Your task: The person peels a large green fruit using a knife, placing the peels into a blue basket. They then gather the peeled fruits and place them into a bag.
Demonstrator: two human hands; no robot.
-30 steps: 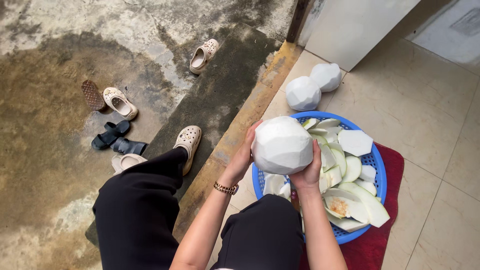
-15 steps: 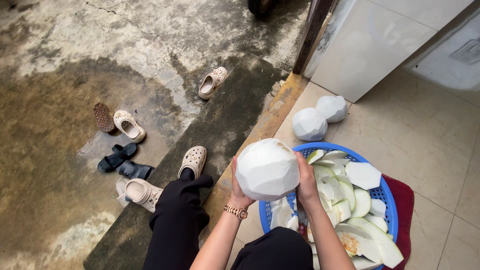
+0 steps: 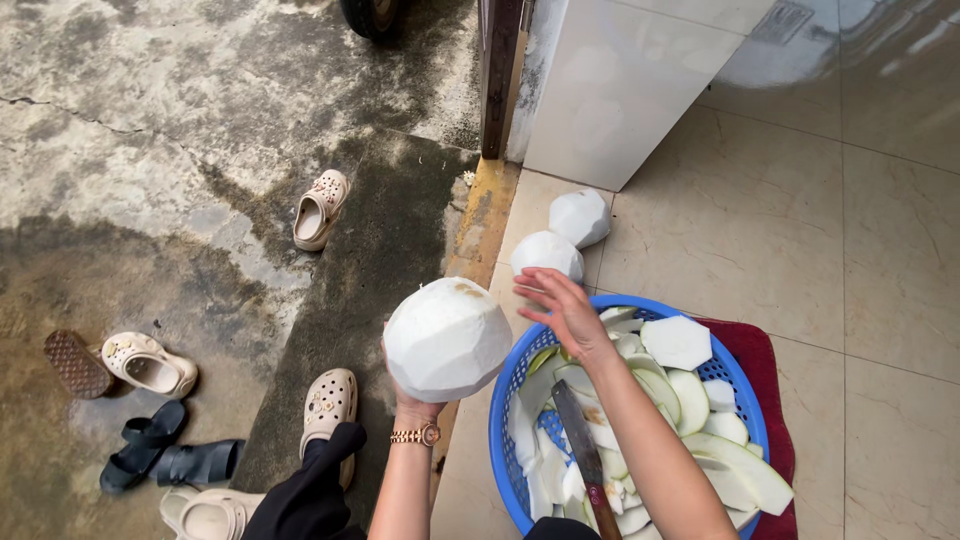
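The peeled coconut (image 3: 447, 338) sits cupped in your left hand (image 3: 405, 400), lifted beside the blue basket (image 3: 510, 420)'s left rim. It's likely heavy, hard and slick; support it underneath. Your right hand (image 3: 565, 312) hovers open, empty.

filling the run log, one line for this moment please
left hand: holds white peeled coconut | right hand: open over round blue plastic basket

1. Single view: head-worn camera, aimed steeply downward and forward past the person's arms.
2. Near range: the left hand (image 3: 420, 405) and right hand (image 3: 565, 312) occupy the lower centre.
3. Field covers concrete ground (image 3: 150, 150) left, tiled floor (image 3: 800, 230) right.
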